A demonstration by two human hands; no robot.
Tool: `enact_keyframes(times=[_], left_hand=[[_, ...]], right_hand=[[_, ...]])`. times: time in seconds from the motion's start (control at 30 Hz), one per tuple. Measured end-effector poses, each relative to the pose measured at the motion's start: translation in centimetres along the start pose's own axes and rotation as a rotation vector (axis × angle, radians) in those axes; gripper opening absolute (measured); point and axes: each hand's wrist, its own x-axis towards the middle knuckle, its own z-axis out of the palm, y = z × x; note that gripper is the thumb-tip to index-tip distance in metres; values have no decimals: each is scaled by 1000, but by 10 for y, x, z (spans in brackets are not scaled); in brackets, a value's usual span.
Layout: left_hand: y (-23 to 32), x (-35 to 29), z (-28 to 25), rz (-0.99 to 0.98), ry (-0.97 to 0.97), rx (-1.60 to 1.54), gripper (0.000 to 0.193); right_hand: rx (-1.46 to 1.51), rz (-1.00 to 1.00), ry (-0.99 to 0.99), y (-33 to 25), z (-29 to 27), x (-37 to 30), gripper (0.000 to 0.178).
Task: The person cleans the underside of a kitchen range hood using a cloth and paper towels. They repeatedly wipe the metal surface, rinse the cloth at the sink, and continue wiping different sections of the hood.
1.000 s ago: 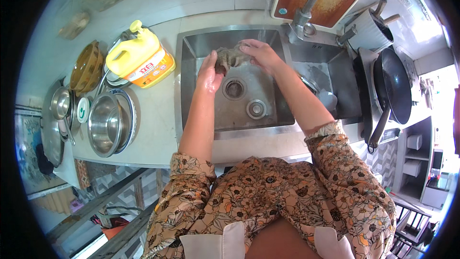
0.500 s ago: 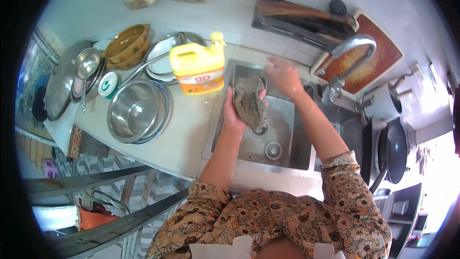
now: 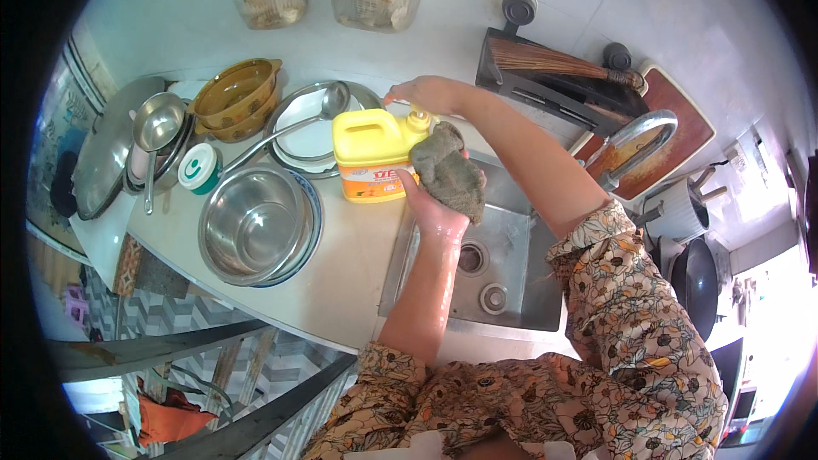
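Observation:
A grey-brown, bunched dishcloth lies in my left hand, its fingers closed around it from below at the sink's left edge. Directly left of the cloth stands a yellow plastic jug with a handle, a pump top and an orange and white label. Over the pump top reaches my right hand, palm down with its fingers stretched to the left. Whether the palm presses on the pump is hard to see. Below the cloth is the steel sink, with a drain showing in its basin.
Left of the jug are a steel bowl stacked on other dishes, a lidded tub, brown casseroles and a ladle. A curved faucet rises at the sink's right, near a wall rack and a black pan.
My right hand has moved left from above the sink to the jug's pump top. The left hand has brought the dishcloth up against the jug's right side. The view has shifted.

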Motion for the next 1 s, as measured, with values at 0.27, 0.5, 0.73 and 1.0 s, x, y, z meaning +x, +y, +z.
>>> enact_keyframes(times=[0.27, 0.5, 0.73, 1.0], left_hand=[[2, 12, -7, -52, -20, -17, 68], [19, -18, 15, -235, 189, 176, 64], [-10, -34, 11, -535, 123, 284, 66], [-89, -58, -14, -689, -75, 144, 52]], right_hand=[[92, 105, 108, 18, 23, 2, 46], [491, 61, 738, 10, 29, -75, 55], [1287, 200, 1028, 29, 87, -164, 26], [-712, 720, 1161, 7, 197, -201, 14]])
